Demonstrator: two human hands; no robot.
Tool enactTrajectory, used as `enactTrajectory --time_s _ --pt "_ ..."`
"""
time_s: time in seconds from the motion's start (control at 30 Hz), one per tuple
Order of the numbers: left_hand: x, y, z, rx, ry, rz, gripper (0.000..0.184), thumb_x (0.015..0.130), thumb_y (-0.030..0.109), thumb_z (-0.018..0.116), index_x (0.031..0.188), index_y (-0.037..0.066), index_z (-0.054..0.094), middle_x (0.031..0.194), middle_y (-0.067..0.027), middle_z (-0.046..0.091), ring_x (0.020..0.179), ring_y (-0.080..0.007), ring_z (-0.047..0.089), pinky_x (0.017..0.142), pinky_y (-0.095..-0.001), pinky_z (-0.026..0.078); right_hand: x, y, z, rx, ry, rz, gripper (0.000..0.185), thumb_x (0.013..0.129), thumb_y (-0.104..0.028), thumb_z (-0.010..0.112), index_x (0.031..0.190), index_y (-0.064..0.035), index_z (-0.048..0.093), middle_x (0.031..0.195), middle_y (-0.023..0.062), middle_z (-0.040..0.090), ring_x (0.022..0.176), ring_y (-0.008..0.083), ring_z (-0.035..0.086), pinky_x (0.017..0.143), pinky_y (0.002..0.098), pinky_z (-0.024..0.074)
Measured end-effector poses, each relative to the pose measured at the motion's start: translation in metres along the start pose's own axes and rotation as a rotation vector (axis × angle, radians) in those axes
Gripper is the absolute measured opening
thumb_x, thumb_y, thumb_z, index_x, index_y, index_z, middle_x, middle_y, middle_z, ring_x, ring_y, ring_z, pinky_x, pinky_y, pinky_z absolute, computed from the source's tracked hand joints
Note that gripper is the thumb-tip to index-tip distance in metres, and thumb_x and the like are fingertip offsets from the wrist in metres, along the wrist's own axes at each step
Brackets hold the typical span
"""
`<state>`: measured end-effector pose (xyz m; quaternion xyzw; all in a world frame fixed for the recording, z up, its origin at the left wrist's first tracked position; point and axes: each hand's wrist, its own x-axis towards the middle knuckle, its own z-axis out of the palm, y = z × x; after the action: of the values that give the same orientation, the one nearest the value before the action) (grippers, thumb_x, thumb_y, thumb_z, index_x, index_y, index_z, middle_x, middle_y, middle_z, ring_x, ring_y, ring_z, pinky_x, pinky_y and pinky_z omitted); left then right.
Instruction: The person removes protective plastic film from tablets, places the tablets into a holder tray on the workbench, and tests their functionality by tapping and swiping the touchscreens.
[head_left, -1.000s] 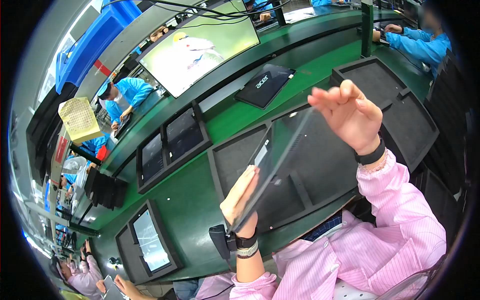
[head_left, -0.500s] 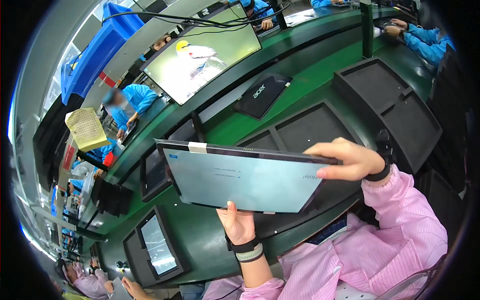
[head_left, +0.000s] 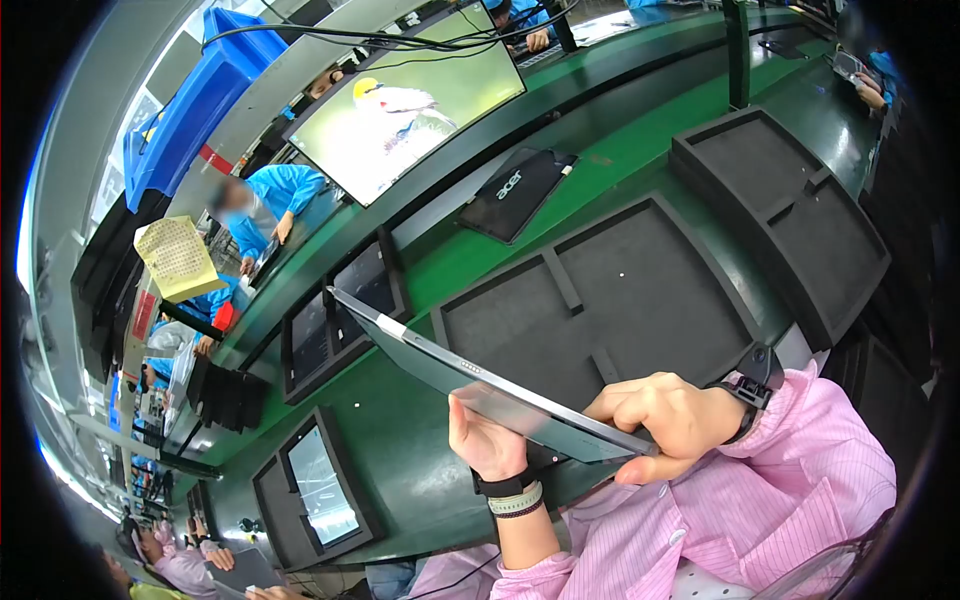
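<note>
A thin tablet point(head_left: 425, 358) with a lit, pale screen is held tilted, seen nearly along its edge, a light strip of tape near its far corner. My left hand point(head_left: 487, 441) supports it from the near side, thumb up against the screen; its other fingers are partly hidden. With fingers curled over the edge and thumb below, my right hand point(head_left: 672, 420) grips the right end. Under and beyond the tablet lies a black foam tray point(head_left: 660, 270) with dividers.
More foam trays stand at right point(head_left: 790, 185) and left point(head_left: 340, 310); another tray point(head_left: 285, 520) holds a lit tablet point(head_left: 322, 487). A black acer panel point(head_left: 515, 193) lies on the green bench before a large monitor point(head_left: 410, 100). Co-workers in blue and pink sit around.
The tablet has swung from screen facing me to nearly edge-on, its right end lower. My right hand has moved down and left with it, uncovering the tray. My left hand still supports it.
</note>
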<state>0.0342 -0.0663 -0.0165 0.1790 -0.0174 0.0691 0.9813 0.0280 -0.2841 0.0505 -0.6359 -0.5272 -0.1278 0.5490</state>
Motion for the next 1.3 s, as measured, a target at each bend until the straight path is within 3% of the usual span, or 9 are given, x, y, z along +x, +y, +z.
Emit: enactTrajectory --time_s 0.2,0.4,0.57,0.73,0.8,0.9,1.0,1.17,1.3 --pt "-0.002 -0.002 0.002 -0.079 -0.062 -0.027 0.018 0.090 0.019 0.050 0.096 0.002 0.053 0.092 -0.0034 0.055 0.076 -0.0148 0.052 0.070 -0.0272 0.043 -0.001 0.009 0.007 -0.129 0.194 -0.322 0.034 0.082 -0.019 0.063 0.065 -0.0026 0.038 0.083 0.0235 0.059 0.057 0.0263 0.059 0.038 0.0297 0.0459" --pt "0.000 -0.003 0.000 -0.079 -0.086 -0.034 0.017 0.089 0.017 0.053 0.096 0.002 0.052 0.090 -0.0030 0.054 0.075 -0.0135 0.050 0.070 -0.0263 0.043 0.004 0.001 -0.004 -0.218 0.093 -0.378 0.029 0.090 -0.015 0.050 0.069 -0.0035 0.035 0.084 0.0249 0.061 0.064 0.0305 0.065 0.043 0.0316 0.0521" --pt "0.005 -0.005 -0.017 -0.330 -0.039 -0.246 0.021 0.091 0.025 0.047 0.093 0.005 0.052 0.076 -0.0039 0.046 0.062 -0.0145 0.043 0.058 -0.0266 0.039 0.021 -0.016 0.010 0.073 0.204 -0.313 0.025 0.083 -0.007 0.057 0.064 -0.0025 0.042 0.081 0.0167 0.059 0.055 0.0241 0.057 0.047 0.0297 0.0468" --pt "0.019 -0.022 -0.034 -0.529 -0.475 -0.601 0.016 0.093 0.013 0.034 0.085 0.004 0.046 0.075 -0.0024 0.047 0.069 -0.0119 0.050 0.067 -0.0253 0.042 0.013 -0.015 0.033 0.494 0.199 -0.138 0.014 0.089 -0.005 0.048 0.076 -0.0036 0.043 0.083 0.0135 0.059 0.060 0.0216 0.056 0.051 0.0262 0.0446" --pt "0.020 -0.022 -0.030 -0.609 -0.452 -0.746 0.021 0.094 0.015 0.032 0.082 0.004 0.046 0.069 -0.0046 0.045 0.065 -0.0156 0.046 0.063 -0.0282 0.039 0.016 -0.014 0.040 0.769 0.266 0.036 0.014 0.094 -0.008 0.041 0.080 -0.0049 0.041 0.086 0.0125 0.062 0.069 0.0176 0.057 0.078 0.0327 0.0404" --pt "0.013 -0.027 -0.024 -0.664 -0.407 -0.803 0.020 0.094 0.013 0.033 0.081 0.003 0.044 0.070 -0.0050 0.045 0.064 -0.0157 0.050 0.064 -0.0288 0.043 0.019 -0.002 0.044 0.948 0.388 0.154 0.016 0.097 -0.011 0.035 0.084 -0.0033 0.040 0.087 0.0136 0.061 0.082 0.0184 0.061 0.093 0.0397 0.0352" --pt "0.009 -0.039 -0.012 -0.799 -0.480 -0.850 0.016 0.093 0.010 0.035 0.081 0.003 0.042 0.071 -0.0053 0.045 0.063 -0.0158 0.053 0.061 -0.0267 0.045 0.020 0.010 0.034 1.091 0.448 0.338 0.017 0.097 -0.010 0.035 0.085 0.0008 0.039 0.088 0.0140 0.055 0.079 0.0256 0.065 0.063 0.0300 0.0568" --pt "-0.004 -0.058 0.014 -1.028 -0.661 -0.897 0.012 0.092 0.004 0.039 0.080 0.002 0.039 0.072 -0.0057 0.047 0.061 -0.0160 0.058 0.056 -0.0234 0.049 0.027 0.033 0.020 1.013 0.583 0.435 0.016 0.096 -0.012 0.040 0.083 -0.0013 0.040 0.079 0.0104 0.053 0.065 0.0245 0.064 0.052 0.0296 0.0543" --pt "-0.022 -0.043 0.028 -0.951 -0.300 -0.802 0.011 0.092 0.001 0.040 0.082 0.001 0.034 0.071 -0.0072 0.047 0.060 -0.0164 0.060 0.054 -0.0225 0.050 0.038 0.048 0.003 0.844 0.609 0.487 0.017 0.094 -0.012 0.043 0.081 -0.0037 0.039 0.073 0.0087 0.050 0.047 0.0193 0.057 0.036 0.0243 0.0448"
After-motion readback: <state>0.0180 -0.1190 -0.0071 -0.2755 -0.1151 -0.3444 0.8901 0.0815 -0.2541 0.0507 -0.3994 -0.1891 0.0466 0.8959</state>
